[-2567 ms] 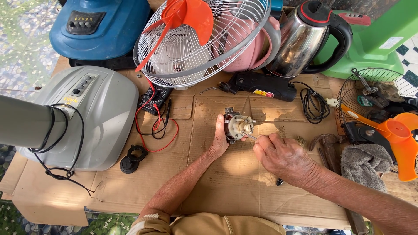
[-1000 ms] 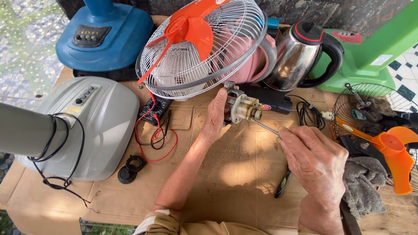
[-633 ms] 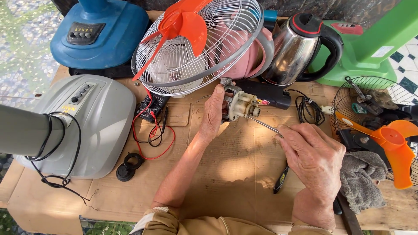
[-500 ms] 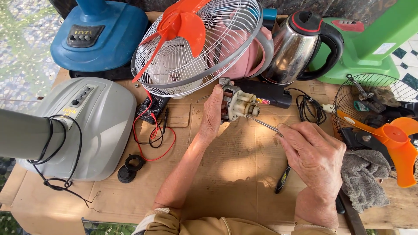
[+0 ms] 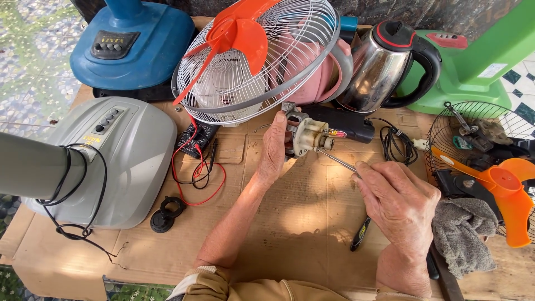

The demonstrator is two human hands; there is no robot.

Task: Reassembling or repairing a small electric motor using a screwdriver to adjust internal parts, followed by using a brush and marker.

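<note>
Far left: a blue plastic fan base (image 5: 131, 47) stands at the far edge, and nearer me a grey plastic fan base with a thick grey pole (image 5: 108, 159) lies on the brown cardboard sheet (image 5: 290, 223), a black cord looped over it.
Left of centre: a black multimeter with red and black leads (image 5: 196, 146), and two black round caps (image 5: 168, 213) near the grey base.
Far centre: a white wire fan guard with an orange blade (image 5: 251, 56) leans over the work.
My left hand (image 5: 274, 147): forearm runs up from the near edge, palm turned right, fingers and thumb clamped round the small cream and metal fan motor (image 5: 305, 136), held just above the cardboard in front of a black oblong tool (image 5: 343, 124).
My right hand (image 5: 398, 203): knuckles up, wrist bent in from the near right, fingers closed on a thin metal screwdriver shaft (image 5: 338, 162) whose tip meets the motor's right end.
Risk, as I judge it: the shaft comes in at a slant, so the tip could skid off and jab my left fingers; a loose hold would let the motor twist or drop.
Near right: a black-handled tool (image 5: 360, 234) lies by my wrist, and a grey rag (image 5: 462, 234).
Far right: a steel electric kettle with black handle (image 5: 390, 67), a green plastic fan base (image 5: 473, 61), a dark wire guard holding an orange blade (image 5: 504, 192).
</note>
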